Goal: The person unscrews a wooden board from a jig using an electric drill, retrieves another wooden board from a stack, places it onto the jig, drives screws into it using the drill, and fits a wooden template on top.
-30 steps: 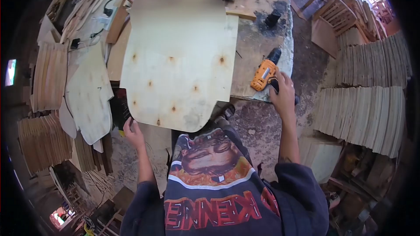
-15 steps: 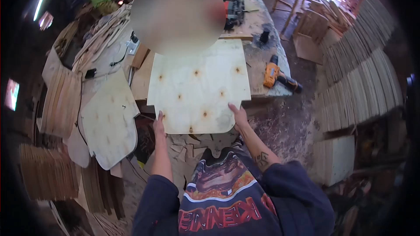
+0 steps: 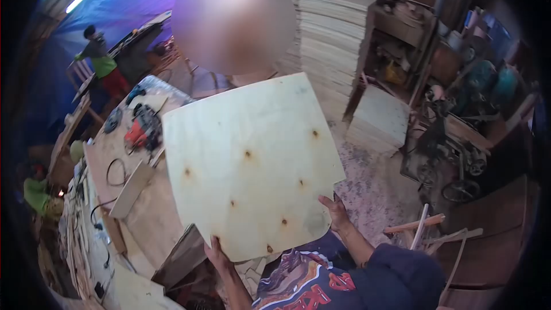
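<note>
A pale plywood panel (image 3: 252, 161) with several dark knots is held up in front of my body, clear of the workbench. Its near corners are notched and its near edge is rounded. My left hand (image 3: 218, 255) grips the lower left part, thumb on top and fingers hidden underneath. On the lower right, my right hand (image 3: 336, 212) holds the edge by the notch in the same way. The panel tilts, its right side higher in view.
The workbench (image 3: 152, 212) on the left bears a red and black power tool (image 3: 140, 129), cables and boards. Tall plywood stacks (image 3: 333, 40) stand ahead right, with a lower stack (image 3: 379, 117) nearer. A wheeled machine (image 3: 453, 161) is at right. Other people (image 3: 103, 66) are at far left.
My view has turned to the right, and the panel has swung away from the workbench with both hands still on it. The bench now lies to the left and the stacks lie ahead.
</note>
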The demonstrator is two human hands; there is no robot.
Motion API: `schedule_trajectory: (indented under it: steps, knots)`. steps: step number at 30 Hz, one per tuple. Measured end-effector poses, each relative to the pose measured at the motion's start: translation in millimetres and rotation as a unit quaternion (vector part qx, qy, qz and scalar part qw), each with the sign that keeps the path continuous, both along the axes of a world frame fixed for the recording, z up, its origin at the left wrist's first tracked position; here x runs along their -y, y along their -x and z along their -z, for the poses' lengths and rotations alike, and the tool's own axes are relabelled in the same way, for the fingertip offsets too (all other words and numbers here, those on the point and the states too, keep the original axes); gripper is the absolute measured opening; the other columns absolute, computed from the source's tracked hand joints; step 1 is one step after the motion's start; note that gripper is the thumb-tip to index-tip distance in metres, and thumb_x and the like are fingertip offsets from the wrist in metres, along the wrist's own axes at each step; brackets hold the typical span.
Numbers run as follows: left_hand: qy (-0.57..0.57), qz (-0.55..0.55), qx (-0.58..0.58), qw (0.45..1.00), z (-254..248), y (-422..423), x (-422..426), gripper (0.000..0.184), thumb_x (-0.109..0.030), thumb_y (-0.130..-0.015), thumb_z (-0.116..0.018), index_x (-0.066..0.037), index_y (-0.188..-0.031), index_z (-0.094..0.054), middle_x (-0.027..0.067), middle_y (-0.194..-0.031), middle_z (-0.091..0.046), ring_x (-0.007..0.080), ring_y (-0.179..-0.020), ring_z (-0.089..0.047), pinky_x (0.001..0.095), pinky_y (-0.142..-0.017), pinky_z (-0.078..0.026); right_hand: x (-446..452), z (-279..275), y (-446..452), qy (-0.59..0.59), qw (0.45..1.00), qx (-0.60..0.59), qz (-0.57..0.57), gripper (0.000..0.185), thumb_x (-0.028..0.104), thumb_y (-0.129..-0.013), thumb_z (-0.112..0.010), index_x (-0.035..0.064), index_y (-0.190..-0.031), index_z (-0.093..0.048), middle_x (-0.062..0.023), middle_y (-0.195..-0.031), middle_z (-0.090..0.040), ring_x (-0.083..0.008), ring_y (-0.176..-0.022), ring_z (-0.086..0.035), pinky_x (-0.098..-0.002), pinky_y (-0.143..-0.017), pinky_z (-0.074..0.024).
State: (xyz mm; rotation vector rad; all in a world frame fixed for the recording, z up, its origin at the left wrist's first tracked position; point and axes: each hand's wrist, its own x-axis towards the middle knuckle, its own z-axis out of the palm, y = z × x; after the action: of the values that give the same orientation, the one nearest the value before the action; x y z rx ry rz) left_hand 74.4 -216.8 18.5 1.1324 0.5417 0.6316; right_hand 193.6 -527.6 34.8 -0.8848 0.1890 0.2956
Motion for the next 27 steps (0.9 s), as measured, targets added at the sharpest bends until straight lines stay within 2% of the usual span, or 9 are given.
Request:
schedule_trajectory:
  steps: [10, 13, 14, 16, 18, 20, 21, 24, 27]
  knots:
    - [0.023, 0.216, -0.007, 0.976, 42, -306, 68, 0.027, -0.016, -0.083, -0.064, 0.004, -0.101, -0.061, 0.0053, -0.091, -0.063, 0.0129, -0.079, -0.059, 0.0257, -0.074, -0.046, 97, 42, -151, -0.002, 0.979, -0.005, 0.204, 0.046, 0.011, -0.084, -0.058, 0.0005, -0.127, -0.047, -0.0142, -0.117, -0.059, -0.0261, -0.100, -0.061, -0.0393, -0.084, -0.0527]
    - [-0.173, 0.261, -0.073, 0.947, -80, -468, 90, 0.036, -0.026, -0.086, -0.056, 0.001, -0.110, -0.059, 0.0053, -0.100, -0.062, 0.0147, -0.087, -0.058, 0.0305, -0.076, -0.046, 140, -65, -288, -0.037, 0.977, 0.085, 0.193, 0.048, 0.022, -0.088, -0.056, 0.0035, -0.131, -0.044, -0.0090, -0.122, -0.055, -0.0224, -0.107, -0.056, -0.0407, -0.091, -0.0472]
    - [0.025, 0.262, 0.086, 0.961, -175, -508, 126, 0.038, -0.029, -0.090, -0.051, -0.003, -0.117, -0.055, 0.0039, -0.103, -0.061, 0.0141, -0.088, -0.056, 0.0299, -0.076, -0.045, 156, -108, -335, -0.069, 0.966, 0.166, 0.186, 0.052, 0.032, -0.093, -0.053, 0.0054, -0.135, -0.039, -0.0043, -0.128, -0.052, -0.0196, -0.112, -0.052, -0.0415, -0.096, -0.0434]
    - [0.065, 0.492, 0.404, 0.769, -252, -575, 116, 0.049, -0.042, -0.093, -0.045, -0.006, -0.124, -0.051, 0.0061, -0.108, -0.059, 0.0162, -0.094, -0.055, 0.0304, -0.081, -0.045, 182, -259, -352, -0.231, 0.870, 0.436, -0.016, 0.086, 0.070, -0.084, -0.036, 0.0180, -0.147, -0.012, -0.0052, -0.152, -0.017, -0.0241, -0.136, -0.027, -0.0668, -0.098, -0.0307]
    - [0.150, 0.647, 0.514, 0.543, -338, -592, 127, 0.068, -0.058, -0.091, -0.040, -0.003, -0.129, -0.046, 0.0120, -0.116, -0.056, 0.0187, -0.103, -0.053, 0.0316, -0.084, -0.043, 203, -290, -346, -0.146, 0.842, 0.516, 0.061, 0.094, 0.074, -0.080, -0.037, 0.0172, -0.148, -0.006, -0.0059, -0.154, -0.012, -0.0278, -0.140, -0.018, -0.0675, -0.100, -0.0257]
    - [-0.092, 0.507, 0.493, 0.701, -296, -572, 121, 0.084, -0.072, -0.086, -0.023, -0.014, -0.147, -0.019, 0.0130, -0.154, -0.009, 0.0293, -0.142, -0.008, 0.0573, -0.110, -0.009, 218, -244, -339, -0.005, 0.896, 0.436, 0.087, 0.095, 0.072, -0.081, -0.040, 0.0141, -0.148, -0.006, -0.0071, -0.153, -0.014, -0.0288, -0.140, -0.015, -0.0636, -0.103, -0.0240]
    - [-0.174, 0.484, 0.362, 0.777, -243, -559, 114, 0.083, -0.070, -0.087, -0.024, -0.014, -0.147, -0.020, 0.0135, -0.154, -0.011, 0.0296, -0.141, -0.012, 0.0541, -0.110, -0.008, 224, -181, -341, 0.036, 0.930, 0.361, 0.058, 0.094, 0.070, -0.082, -0.041, 0.0129, -0.148, -0.007, -0.0080, -0.153, -0.015, -0.0293, -0.140, -0.014, -0.0615, -0.105, -0.0228]
    - [0.023, 0.459, 0.062, 0.886, -2, -521, 99, 0.074, -0.055, -0.092, -0.041, -0.009, -0.146, -0.020, 0.0105, -0.151, -0.024, 0.0257, -0.139, -0.021, 0.0407, -0.110, -0.018, 218, 23, -288, 0.097, 0.994, -0.044, 0.031, 0.066, 0.058, -0.092, -0.037, 0.0141, -0.141, -0.032, -0.0062, -0.142, -0.036, -0.0270, -0.130, -0.034, -0.0532, -0.097, -0.0359]
    - [0.187, 0.409, -0.255, 0.856, 151, -439, 113, 0.051, -0.053, -0.091, -0.048, -0.008, -0.112, -0.059, 0.0003, -0.095, -0.060, 0.0150, -0.080, -0.054, 0.0277, -0.072, -0.043, 200, 147, -195, 0.161, 0.978, -0.135, -0.004, 0.064, 0.057, -0.090, -0.043, 0.0061, -0.129, -0.044, -0.0097, -0.123, -0.050, -0.0275, -0.111, -0.050, -0.0485, -0.090, -0.0426]
